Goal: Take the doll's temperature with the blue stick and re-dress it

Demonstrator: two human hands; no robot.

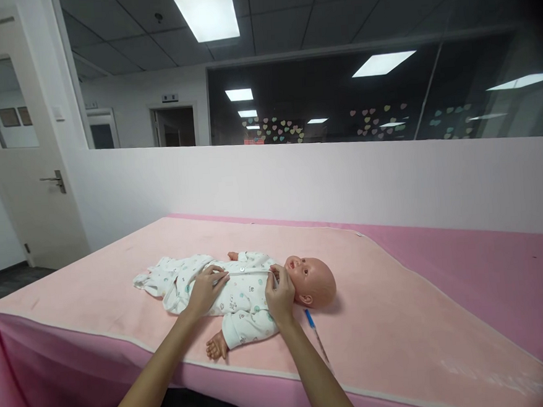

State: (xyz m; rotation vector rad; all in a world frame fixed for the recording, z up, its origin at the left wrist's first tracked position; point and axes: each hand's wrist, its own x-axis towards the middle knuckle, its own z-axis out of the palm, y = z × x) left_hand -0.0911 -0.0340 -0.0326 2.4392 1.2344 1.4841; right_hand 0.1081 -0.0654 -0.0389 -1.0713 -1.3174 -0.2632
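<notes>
A baby doll lies on its back on a pale pink blanket, head to the right, dressed in a white printed romper. My left hand rests on the romper's front at the belly, fingers near the button line. At the doll's neck my right hand pinches the collar of the romper. One bare doll hand sticks out of a sleeve toward me.
A blue pen-like stick lies on the blanket just right of my right wrist. The table has a darker pink cover and stands against a white half wall with windows above. A white door is at the left.
</notes>
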